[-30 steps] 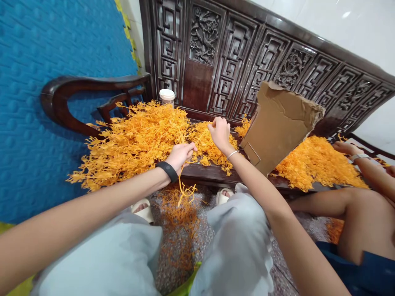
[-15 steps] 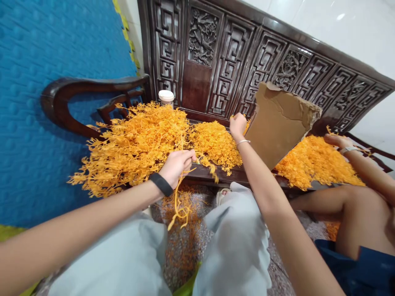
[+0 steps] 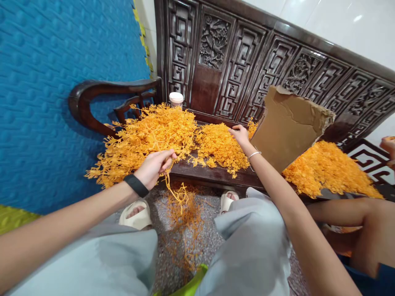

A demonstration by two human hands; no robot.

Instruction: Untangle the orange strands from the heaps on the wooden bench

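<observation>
Left hand (image 3: 153, 167): grip clenched on an orange stem (image 3: 173, 190) whose tangled end hangs below the front edge of the bench (image 3: 212, 176), over the loose orange scraps (image 3: 184, 230) on the floor. Right hand (image 3: 240, 134): fingers spread and laid flat on the small middle heap (image 3: 220, 146); grip released, nothing visibly pinched. Change over the last second: the right hand went out toward the torn cardboard sheet (image 3: 286, 127) and now rests lower, on top of the middle heap; the left hand has drawn back off the large left pile (image 3: 145, 139) toward the bench edge, and the hanging stem sits a little further toward the wearer. Judgement: one sprig is being stripped or sorted while the other hand returns to the stock for more; the work looks mid-cycle, with much material unsorted. A third heap (image 3: 327, 168) lies to the right of the cardboard, which leans upright between the heaps. A lidded cup (image 3: 176, 98) stands at the back, against the carved backrest. A co-worker's hand (image 3: 388, 144) shows at the right frame edge.
</observation>
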